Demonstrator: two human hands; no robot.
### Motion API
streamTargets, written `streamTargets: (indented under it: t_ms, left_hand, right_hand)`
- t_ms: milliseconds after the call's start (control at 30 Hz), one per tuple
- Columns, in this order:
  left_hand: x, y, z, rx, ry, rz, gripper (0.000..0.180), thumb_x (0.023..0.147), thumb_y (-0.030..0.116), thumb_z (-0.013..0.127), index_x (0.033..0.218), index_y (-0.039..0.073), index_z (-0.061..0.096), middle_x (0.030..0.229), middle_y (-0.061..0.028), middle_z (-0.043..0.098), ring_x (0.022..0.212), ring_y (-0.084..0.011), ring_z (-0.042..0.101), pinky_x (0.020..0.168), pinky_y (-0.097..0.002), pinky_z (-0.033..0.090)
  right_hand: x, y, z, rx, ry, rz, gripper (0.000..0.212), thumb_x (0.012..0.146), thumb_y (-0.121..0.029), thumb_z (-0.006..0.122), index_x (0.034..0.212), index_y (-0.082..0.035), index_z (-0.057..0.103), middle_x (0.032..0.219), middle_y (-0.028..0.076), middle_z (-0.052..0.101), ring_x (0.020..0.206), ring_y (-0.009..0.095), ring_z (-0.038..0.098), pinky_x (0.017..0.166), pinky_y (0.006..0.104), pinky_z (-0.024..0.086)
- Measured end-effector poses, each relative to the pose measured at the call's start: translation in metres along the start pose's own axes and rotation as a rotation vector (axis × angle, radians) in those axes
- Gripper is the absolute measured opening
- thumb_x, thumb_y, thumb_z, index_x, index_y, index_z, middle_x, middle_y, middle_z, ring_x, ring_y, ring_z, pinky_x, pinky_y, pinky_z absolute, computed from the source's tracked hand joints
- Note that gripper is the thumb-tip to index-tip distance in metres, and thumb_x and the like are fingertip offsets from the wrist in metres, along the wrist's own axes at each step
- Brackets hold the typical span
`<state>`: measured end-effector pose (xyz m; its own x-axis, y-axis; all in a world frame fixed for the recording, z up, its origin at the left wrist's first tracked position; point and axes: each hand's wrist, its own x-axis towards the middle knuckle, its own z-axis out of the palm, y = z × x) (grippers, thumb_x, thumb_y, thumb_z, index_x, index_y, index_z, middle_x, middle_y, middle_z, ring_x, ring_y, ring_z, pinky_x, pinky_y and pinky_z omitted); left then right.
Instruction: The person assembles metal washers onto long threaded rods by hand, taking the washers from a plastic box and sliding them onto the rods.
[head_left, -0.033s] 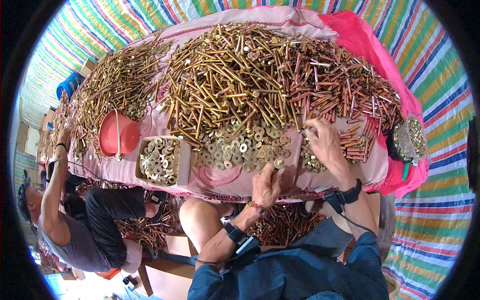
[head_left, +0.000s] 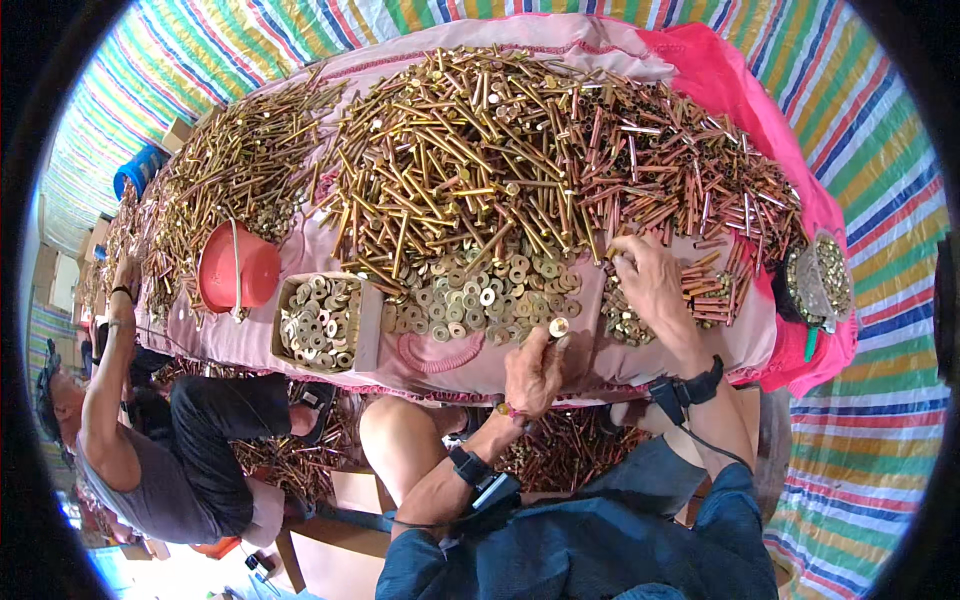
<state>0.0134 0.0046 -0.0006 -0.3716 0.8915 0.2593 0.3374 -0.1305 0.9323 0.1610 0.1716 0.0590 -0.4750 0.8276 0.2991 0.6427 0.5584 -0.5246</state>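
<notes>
Washers [head_left: 480, 295] lie in a loose heap near our side of the counter [head_left: 750, 335], which is draped in pink cloth. Just nearer to us, our left hand [head_left: 535, 375] is closed, thumb and fingers pinching a small round metal piece [head_left: 559, 327] that stands at the fingertips. Our right hand [head_left: 648, 280] is half curled beside the nuts [head_left: 625, 325], its fingertips close to the lower edge of the bolt pile; we cannot tell whether it has hold of anything. Beyond both hands rise long golden bolts [head_left: 440, 190], with copper-coloured tubes [head_left: 690, 160] heaped to their right and a smaller cluster of tubes [head_left: 712, 290] beside our right hand. Left of the loose washers we see a cardboard box [head_left: 368, 325] filled with similar rings, and past it a red bucket [head_left: 250, 270] with a pale handle. Toward the right end sits a black bowl [head_left: 785, 290] of small metal parts. At far left, a co-worker [head_left: 165, 480] has one arm stretched toward the heaped hardware.
</notes>
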Motion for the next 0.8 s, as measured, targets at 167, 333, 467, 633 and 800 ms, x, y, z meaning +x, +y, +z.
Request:
streamTargets:
  t_ms: [167,333,467,633,800]
  left_hand:
    - [-0.001,-0.004,-0.004,0.119,0.029,0.032,0.019,0.096,0.014,0.064,0.111,0.005,0.058,0.072,-0.0181,0.062,0.062,-0.0327,0.065,0.057,-0.0404,0.050]
    - [-0.009,-0.024,0.007,0.074,-0.050,-0.073,0.055,0.094,0.011,0.064,0.144,0.010,0.039,0.099,-0.0264,0.068,0.084,-0.0423,0.070,0.068,-0.0451,0.055]
    - [-0.010,-0.020,0.013,-0.018,0.001,0.055,0.066,0.095,0.012,0.064,0.152,0.013,0.030,0.107,-0.0270,0.067,0.095,-0.0424,0.068,0.074,-0.0464,0.055]
    - [-0.014,-0.017,0.011,-0.081,0.066,0.099,0.053,0.101,0.022,0.055,0.149,0.013,0.037,0.084,-0.0215,0.062,0.080,-0.0433,0.064,0.068,-0.0477,0.050]
    - [-0.008,-0.016,0.014,0.000,-0.038,0.055,0.033,0.102,0.019,0.051,0.132,0.006,0.050,0.105,-0.0223,0.057,0.088,-0.0461,0.060,0.071,-0.0501,0.049]
  right_hand:
    - [0.014,-0.005,0.008,-0.347,-0.060,-0.173,0.039,0.083,0.001,0.059,0.121,-0.007,0.065,0.115,0.018,0.054,0.107,0.039,0.054,0.087,0.0491,0.048]
    - [0.018,0.022,0.013,-0.378,-0.039,-0.173,0.025,0.081,-0.002,0.058,0.102,-0.011,0.068,0.127,0.015,0.055,0.116,0.039,0.050,0.099,0.0486,0.042]
    - [0.011,0.005,-0.006,-0.382,-0.124,-0.152,0.032,0.075,0.007,0.066,0.103,-0.007,0.060,0.124,0.016,0.052,0.114,0.040,0.049,0.096,0.0483,0.043]
    - [0.010,0.007,-0.004,-0.245,-0.073,-0.283,0.024,0.080,0.004,0.064,0.102,-0.002,0.056,0.115,0.015,0.054,0.106,0.037,0.053,0.090,0.0465,0.044]
    - [0.008,0.048,0.008,0.367,0.051,0.063,0.026,0.096,-0.015,0.064,0.118,-0.002,0.058,0.095,0.003,0.061,0.086,0.015,0.060,0.073,0.0309,0.048]
